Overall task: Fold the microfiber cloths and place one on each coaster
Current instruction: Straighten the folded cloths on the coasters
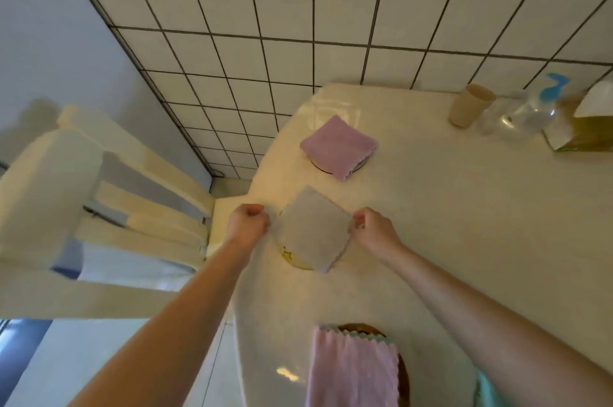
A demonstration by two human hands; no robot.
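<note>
We pinch the folded grey cloth [315,227] at opposite corners, left hand [247,224] and right hand [373,231] level, stretched between them directly over the yellow coaster [292,257] below.

No readable text, labels, brands or numbers anywhere.

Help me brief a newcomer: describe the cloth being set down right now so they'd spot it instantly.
On the cream table, near its left edge, the grey cloth lies over a yellow coaster, pinched between the left hand and right hand. Unlike the folded pink cloth beyond it and the hanging pink cloth nearer, it is grey.
</note>
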